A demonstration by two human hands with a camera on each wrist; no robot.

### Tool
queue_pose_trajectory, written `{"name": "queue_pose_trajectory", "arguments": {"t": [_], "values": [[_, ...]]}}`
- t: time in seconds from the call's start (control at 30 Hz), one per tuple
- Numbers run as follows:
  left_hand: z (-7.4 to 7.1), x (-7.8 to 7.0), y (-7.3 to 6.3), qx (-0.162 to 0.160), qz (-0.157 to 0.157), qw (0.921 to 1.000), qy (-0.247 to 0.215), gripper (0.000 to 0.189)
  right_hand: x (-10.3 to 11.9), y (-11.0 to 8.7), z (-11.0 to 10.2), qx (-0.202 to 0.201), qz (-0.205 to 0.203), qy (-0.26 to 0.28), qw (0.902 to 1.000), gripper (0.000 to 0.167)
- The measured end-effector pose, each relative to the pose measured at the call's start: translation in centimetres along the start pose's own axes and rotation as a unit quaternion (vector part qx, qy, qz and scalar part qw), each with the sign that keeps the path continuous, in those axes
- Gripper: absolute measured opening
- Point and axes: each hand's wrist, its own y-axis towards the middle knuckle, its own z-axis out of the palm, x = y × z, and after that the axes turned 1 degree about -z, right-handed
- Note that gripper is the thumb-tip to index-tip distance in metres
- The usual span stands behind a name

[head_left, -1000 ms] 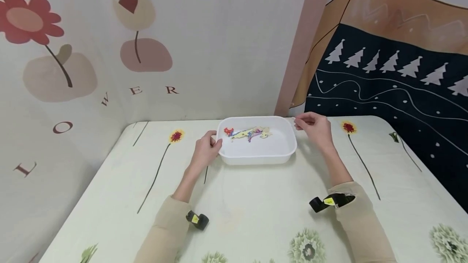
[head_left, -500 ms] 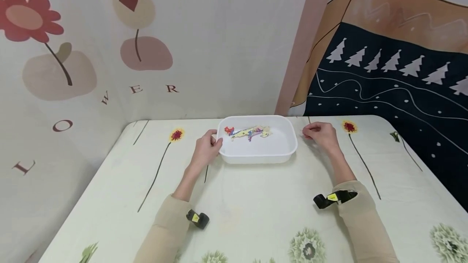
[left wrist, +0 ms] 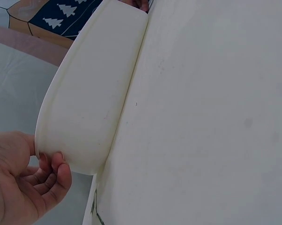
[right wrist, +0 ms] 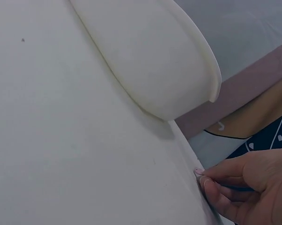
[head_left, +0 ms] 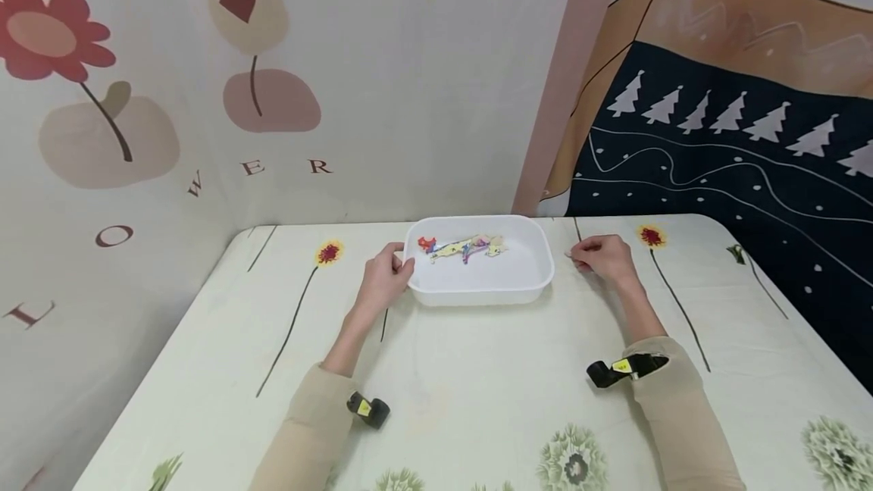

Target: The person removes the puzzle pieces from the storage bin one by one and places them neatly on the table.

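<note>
A white plastic tub (head_left: 486, 296) stands near the far edge of the table. My left hand (head_left: 383, 279) grips its left end, with the thumb at the rim and curled fingers against the wall, as the left wrist view shows. Inside the tub lie several small flat colourful pieces (head_left: 467, 250), red, yellow, blue and purple; their kind is too small to tell. To the right of the tub, apart from it, my right hand (head_left: 606, 256) is low over the table. Between its thumb and finger it pinches a small pale pinkish piece (right wrist: 198, 172).
A pale cloth with printed flowers covers the table (head_left: 464, 392). Close behind the tub hangs a light curtain (head_left: 409, 97) with flower prints, and a dark tree-patterned cloth (head_left: 736, 150) hangs at the back right. A black wrist camera (head_left: 369, 409) sits on the left sleeve.
My right hand has moved from beside the tub's right rim, rightward and down toward the table. The left hand and the tub have stayed in place.
</note>
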Motion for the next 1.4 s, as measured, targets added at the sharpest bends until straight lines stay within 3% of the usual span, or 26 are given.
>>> {"name": "queue_pose_trajectory", "arguments": {"t": [0.87,1.2,1.4], "values": [[0.0,0.1,0.0,0.001,0.001,1.0,-0.006,0.043,0.3,0.0,-0.1,-0.003,0.001,0.005,1.0,0.027],[-0.1,-0.1,-0.2,-0.003,0.007,0.9999,-0.008,0.041,1.3,-0.2,-0.4,-0.009,-0.017,0.008,0.9998,0.031],[-0.1,-0.1,-0.2,-0.002,0.008,0.9999,-0.01,0.041,2.2,-0.4,-0.2,-0.032,-0.059,0.001,0.9977,0.028]]}}
